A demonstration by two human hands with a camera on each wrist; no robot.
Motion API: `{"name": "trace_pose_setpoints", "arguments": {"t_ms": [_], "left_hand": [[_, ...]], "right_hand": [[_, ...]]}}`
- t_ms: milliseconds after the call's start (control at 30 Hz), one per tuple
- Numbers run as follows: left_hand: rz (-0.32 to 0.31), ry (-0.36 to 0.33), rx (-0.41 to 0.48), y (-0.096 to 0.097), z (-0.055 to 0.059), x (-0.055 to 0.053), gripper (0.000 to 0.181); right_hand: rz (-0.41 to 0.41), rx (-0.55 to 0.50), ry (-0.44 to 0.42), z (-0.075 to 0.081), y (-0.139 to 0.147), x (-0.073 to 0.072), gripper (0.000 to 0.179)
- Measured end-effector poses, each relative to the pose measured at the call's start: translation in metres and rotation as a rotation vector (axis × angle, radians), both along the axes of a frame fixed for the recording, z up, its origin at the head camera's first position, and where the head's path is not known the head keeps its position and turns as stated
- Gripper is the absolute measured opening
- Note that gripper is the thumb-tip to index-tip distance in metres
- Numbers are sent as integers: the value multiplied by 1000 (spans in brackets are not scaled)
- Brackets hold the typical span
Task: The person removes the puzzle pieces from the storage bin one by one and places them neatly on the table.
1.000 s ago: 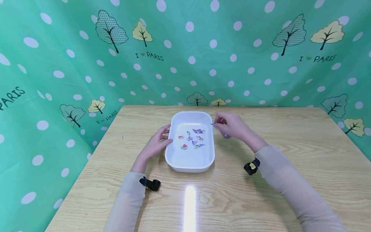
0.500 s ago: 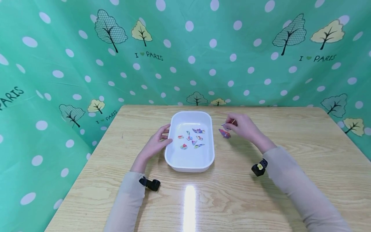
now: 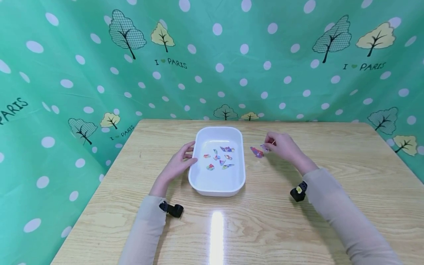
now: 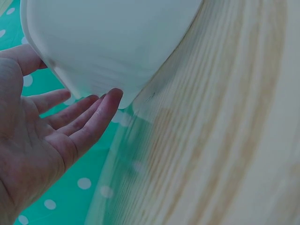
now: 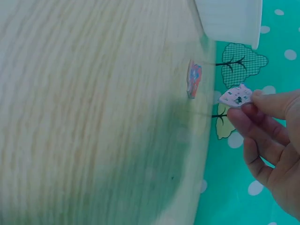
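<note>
A white plastic tub (image 3: 216, 184) stands on the table with several small, irregular, brightly printed puzzle pieces (image 3: 227, 149) lying inside. At its left side my left hand (image 3: 177, 163) holds the rim, thumb over the edge and fingers along the outer wall. Right of the tub, my right hand (image 3: 281, 147) pinches a pale purple puzzle piece (image 5: 236, 97) between thumb and fingertips. Just left of those fingertips, a red and purple puzzle piece (image 3: 256, 152) lies on the wood; it also shows in the right wrist view.
The light wooden table (image 3: 265, 228) extends around the tub on all sides. A green dotted curtain (image 3: 212, 84) hangs behind the table and down the left side. Black cameras (image 3: 177, 211) sit on both wrists.
My right hand has moved right from the tub's edge, carrying the purple puzzle piece, and lowered it. The red and purple piece now lies uncovered on the table. My left hand stayed put.
</note>
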State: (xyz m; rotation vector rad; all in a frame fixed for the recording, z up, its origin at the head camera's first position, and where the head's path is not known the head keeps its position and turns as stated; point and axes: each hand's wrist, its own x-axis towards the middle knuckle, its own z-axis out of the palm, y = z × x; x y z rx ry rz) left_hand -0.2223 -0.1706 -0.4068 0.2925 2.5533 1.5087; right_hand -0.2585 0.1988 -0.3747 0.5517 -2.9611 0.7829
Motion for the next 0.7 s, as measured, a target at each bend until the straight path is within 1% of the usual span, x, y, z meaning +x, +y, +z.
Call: {"name": "trace_pose_setpoints", "arguments": {"t_ms": [200, 367, 533, 700], "left_hand": [[-11, -10, 20, 1, 3, 1, 61], [-16, -11, 33, 0, 4, 3, 63], [-9, -13, 15, 0, 1, 3, 62], [-3, -5, 12, -1, -2, 0, 62]], "right_hand": [[-22, 17, -19, -4, 3, -2, 8], [-34, 14, -34, -10, 6, -8, 7], [-68, -9, -95, -20, 11, -14, 8], [-118, -24, -143, -25, 14, -17, 11]]}}
